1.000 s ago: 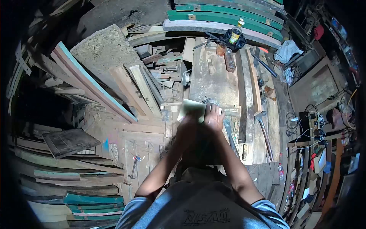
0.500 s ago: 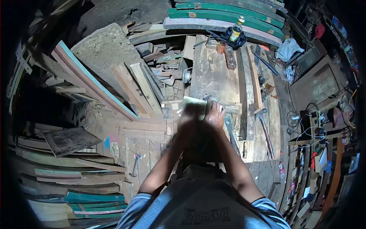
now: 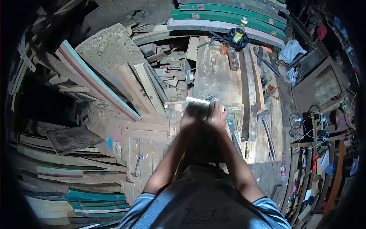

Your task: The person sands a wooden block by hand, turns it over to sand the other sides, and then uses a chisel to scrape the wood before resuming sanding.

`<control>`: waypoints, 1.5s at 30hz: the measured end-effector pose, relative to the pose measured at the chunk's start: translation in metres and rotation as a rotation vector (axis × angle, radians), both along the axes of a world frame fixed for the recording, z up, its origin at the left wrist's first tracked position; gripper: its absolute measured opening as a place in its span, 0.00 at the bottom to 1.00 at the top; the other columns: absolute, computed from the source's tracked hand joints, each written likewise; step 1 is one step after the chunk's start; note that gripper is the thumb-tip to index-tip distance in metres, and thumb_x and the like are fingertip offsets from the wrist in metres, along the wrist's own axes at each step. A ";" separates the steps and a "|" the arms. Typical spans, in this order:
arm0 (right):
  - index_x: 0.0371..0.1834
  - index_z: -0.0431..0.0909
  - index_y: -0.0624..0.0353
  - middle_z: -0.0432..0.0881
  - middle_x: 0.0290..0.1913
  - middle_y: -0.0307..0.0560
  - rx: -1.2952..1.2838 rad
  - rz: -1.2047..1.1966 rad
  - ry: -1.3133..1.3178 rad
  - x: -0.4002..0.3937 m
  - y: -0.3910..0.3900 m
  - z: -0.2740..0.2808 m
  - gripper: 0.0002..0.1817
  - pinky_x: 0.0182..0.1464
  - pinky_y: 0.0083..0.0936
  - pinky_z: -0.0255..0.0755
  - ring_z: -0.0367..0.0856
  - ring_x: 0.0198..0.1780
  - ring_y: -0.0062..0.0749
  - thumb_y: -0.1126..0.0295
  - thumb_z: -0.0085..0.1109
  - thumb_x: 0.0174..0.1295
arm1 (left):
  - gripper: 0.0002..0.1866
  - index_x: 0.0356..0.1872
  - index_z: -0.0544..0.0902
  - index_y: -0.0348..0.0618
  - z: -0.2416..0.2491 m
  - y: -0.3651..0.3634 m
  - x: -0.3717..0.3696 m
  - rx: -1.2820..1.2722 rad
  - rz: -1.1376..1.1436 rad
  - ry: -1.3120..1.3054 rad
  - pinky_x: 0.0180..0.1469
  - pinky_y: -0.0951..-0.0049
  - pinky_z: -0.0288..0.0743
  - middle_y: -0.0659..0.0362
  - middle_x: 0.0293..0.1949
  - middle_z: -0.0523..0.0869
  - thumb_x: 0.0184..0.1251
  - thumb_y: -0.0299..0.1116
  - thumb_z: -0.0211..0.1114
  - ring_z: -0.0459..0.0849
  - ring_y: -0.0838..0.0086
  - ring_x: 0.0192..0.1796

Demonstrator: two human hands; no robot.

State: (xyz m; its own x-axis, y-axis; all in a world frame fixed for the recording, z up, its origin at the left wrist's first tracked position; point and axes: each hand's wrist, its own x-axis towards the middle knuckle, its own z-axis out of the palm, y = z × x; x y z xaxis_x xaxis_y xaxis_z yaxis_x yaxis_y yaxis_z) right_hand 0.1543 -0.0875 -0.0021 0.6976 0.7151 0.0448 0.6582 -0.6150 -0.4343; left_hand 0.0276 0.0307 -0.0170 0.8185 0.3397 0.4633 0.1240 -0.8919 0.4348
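Grip unclear: your right hand lies over the right part of the pale board, left hand blurred over the left; can't tell if either clasps it. Looks like two-handed handling at the workbench's left side; next move calls for steady right-hand support, I'd judge. Far edge runs left-right, long axis hidden.

Stacked planks and a hammer show a woodworking workshop.

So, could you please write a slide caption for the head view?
Left hand and right hand at a pale board, with a hammer lying on the workbench.
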 end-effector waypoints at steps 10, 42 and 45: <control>0.90 0.56 0.61 0.66 0.79 0.58 0.001 0.044 0.100 -0.002 -0.005 0.006 0.74 0.81 0.82 0.49 0.61 0.84 0.55 0.33 0.82 0.41 | 0.35 0.69 0.82 0.41 0.046 -0.026 -0.016 -0.152 -0.053 0.060 0.69 0.43 0.78 0.38 0.62 0.84 0.60 0.40 0.79 0.82 0.37 0.66; 0.88 0.57 0.68 0.70 0.77 0.61 -0.144 0.062 -0.013 0.002 -0.005 0.016 0.77 0.81 0.80 0.55 0.66 0.82 0.59 0.32 0.86 0.40 | 0.12 0.51 0.89 0.34 0.081 0.028 0.044 -0.147 -0.038 0.678 0.66 0.45 0.81 0.36 0.51 0.89 0.80 0.30 0.61 0.88 0.35 0.61; 0.88 0.59 0.70 0.71 0.78 0.63 -0.090 0.037 -0.029 0.001 -0.005 0.007 0.79 0.81 0.77 0.57 0.66 0.82 0.61 0.32 0.88 0.37 | 0.13 0.52 0.90 0.33 0.005 0.039 0.046 0.056 0.087 0.301 0.62 0.46 0.84 0.34 0.50 0.91 0.78 0.29 0.62 0.90 0.35 0.57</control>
